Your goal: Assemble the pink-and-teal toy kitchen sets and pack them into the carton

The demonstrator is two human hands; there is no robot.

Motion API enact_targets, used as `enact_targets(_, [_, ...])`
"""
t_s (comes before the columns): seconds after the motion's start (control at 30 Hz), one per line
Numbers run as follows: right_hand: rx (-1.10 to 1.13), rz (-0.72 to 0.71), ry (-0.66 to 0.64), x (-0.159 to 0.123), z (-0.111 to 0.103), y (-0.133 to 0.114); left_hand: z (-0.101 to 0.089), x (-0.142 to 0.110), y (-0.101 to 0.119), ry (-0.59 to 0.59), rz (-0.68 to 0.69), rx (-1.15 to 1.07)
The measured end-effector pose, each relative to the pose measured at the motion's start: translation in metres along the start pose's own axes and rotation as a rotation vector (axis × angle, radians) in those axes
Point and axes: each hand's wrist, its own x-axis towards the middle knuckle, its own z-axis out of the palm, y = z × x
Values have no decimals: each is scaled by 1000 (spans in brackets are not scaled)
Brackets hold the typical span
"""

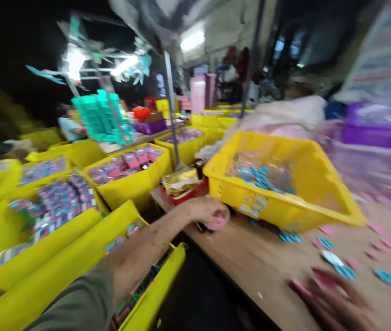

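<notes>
My left hand (211, 212) reaches across to the near edge of the wooden table (271, 266), just in front of a yellow bin (285, 184). Its fingers are curled over a small pink round thing on the table. My right hand (333, 299) lies at the lower right, badly smeared by motion, among several small pink and blue round pieces (333, 258) scattered on the wood. Whether its fingers are closed cannot be made out. The yellow bin is tilted and holds many blue and pink pieces.
Several yellow bins (57, 207) full of pink and purple packets stand to the left. A red tray with gold foil (183, 184) sits behind my left hand. Teal crates (100, 117), purple bins (377, 133) and a person at the far left lie beyond.
</notes>
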Motion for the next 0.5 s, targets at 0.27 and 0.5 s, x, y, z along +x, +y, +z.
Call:
enact_targets(0.27, [-28, -173, 314, -10, -20, -54, -13, -7, -17, 369, -110, 110])
enact_targets(0.5, [173, -212, 296, -22, -18, -51, -10, -4, 14, 404, -214, 137])
